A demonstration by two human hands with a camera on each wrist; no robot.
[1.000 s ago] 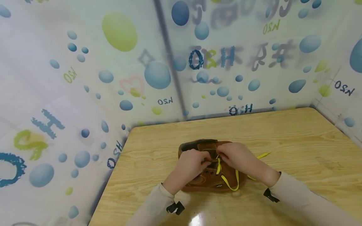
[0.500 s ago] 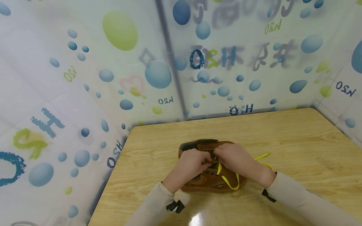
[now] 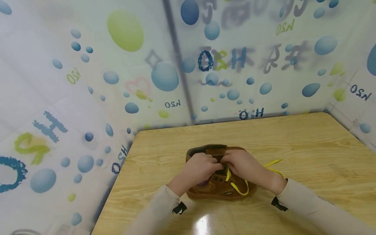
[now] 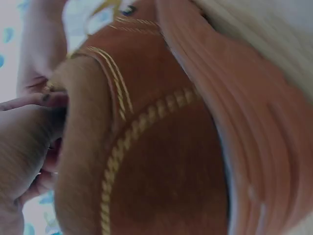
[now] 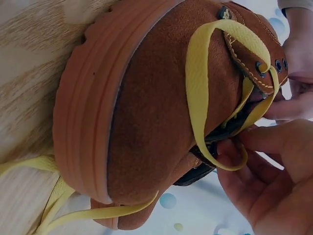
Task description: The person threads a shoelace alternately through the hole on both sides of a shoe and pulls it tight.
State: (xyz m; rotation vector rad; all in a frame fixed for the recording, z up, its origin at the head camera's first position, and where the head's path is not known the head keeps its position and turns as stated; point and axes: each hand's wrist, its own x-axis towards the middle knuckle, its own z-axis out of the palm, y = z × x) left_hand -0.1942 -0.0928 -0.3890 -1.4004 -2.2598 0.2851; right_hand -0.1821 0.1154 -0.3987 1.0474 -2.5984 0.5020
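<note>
A brown shoe (image 3: 229,189) with yellow stitching lies on its sole on the wooden table, toe to the right. Its yellow shoelace (image 5: 198,93) comes through an eyelet and loops over the toe. My right hand (image 3: 245,166) pinches part of the shoelace between thumb and fingers over the tongue. Opposite it, my left hand (image 3: 201,168) bends its fingers at the shoe's opening, fingertips close to those of the right hand. In the left wrist view the padded collar (image 4: 85,122) hides part of the left fingers, and I cannot tell whether they grip anything.
Loose yellow lace ends (image 3: 273,162) trail on the table (image 3: 158,156) beyond the right wrist. A white wall covering (image 3: 252,19) with blue and green spots stands behind the table's back edge. Black straps (image 3: 279,204) hang at both sleeves.
My left hand has shifted slightly right, its fingertips closing in on the right hand. The right hand has moved a little left along the tongue. The shoe stays in place.
</note>
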